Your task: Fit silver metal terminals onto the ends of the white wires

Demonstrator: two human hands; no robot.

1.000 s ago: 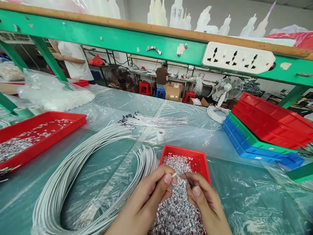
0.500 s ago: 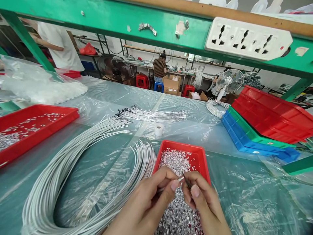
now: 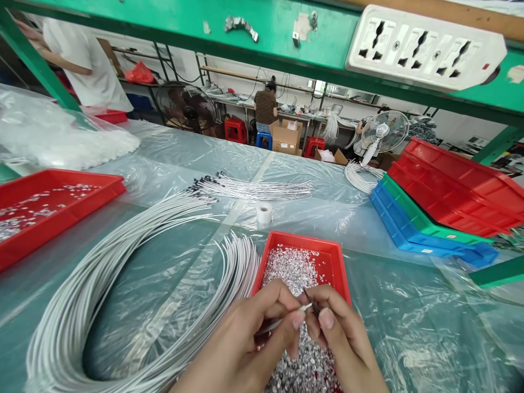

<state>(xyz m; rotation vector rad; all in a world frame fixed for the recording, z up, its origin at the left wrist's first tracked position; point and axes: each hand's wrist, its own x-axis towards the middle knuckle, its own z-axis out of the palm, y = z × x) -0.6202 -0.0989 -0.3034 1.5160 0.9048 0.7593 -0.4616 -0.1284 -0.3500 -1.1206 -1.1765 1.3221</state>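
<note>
Pinched between my left hand's [image 3: 268,322] thumb and forefinger is a white cable [image 3: 306,307], its end sticking out to the right. My right hand [image 3: 338,327] is closed on a thin dark pointed tool [image 3: 307,295], mostly hidden by the fingers, whose tip lies close to the cable end. Both hands are over a red tray [image 3: 340,262] of small shiny silver pieces [image 3: 290,267]. Beside it on the left, a thick bundle of white cables [image 3: 61,305] curves round on the plastic-covered table.
Behind lie more cables with black ends [image 3: 254,189] and a white roll [image 3: 264,213]. A second red tray [image 3: 94,196] is at left, stacked bins [image 3: 458,191] at right. A green beam with a power strip [image 3: 426,49] crosses above. Two people and a fan stand beyond.
The cable end now shows further out from my left fingertips, tilted up to the right. My hands have stayed close together over the tray. The whole view has shifted slightly.
</note>
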